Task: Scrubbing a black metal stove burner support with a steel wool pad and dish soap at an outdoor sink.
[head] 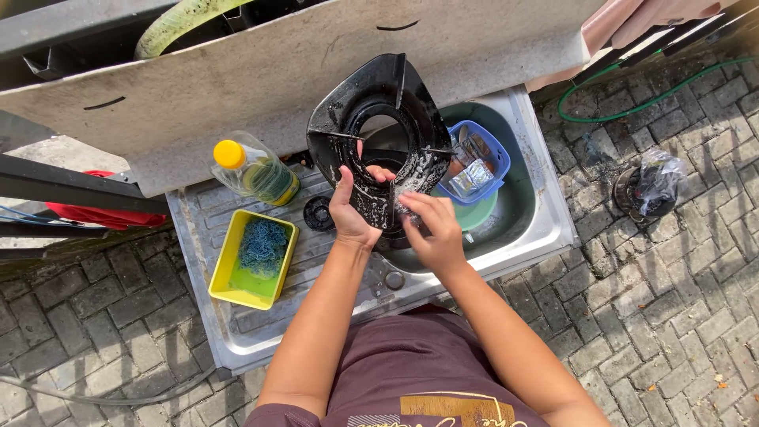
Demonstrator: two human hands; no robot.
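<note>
My left hand (pixel 349 207) grips the lower edge of a black stove pan support ring (pixel 379 126), holding it upright above the steel sink (pixel 545 213). The ring is wet and soapy. My right hand (pixel 431 225) presses a small scrubber (pixel 405 208) against the ring's lower right side; most of the scrubber is hidden under my fingers.
A yellow tray (pixel 229 273) with a blue scrub pad and green liquid sits on the drainboard, a yellow-capped bottle (pixel 253 170) behind it. A blue basket (pixel 492 154) and green basin (pixel 514 198) are in the sink. Brick paving, a green hose (pixel 632 107) and a bagged burner (pixel 648 190) lie to the right.
</note>
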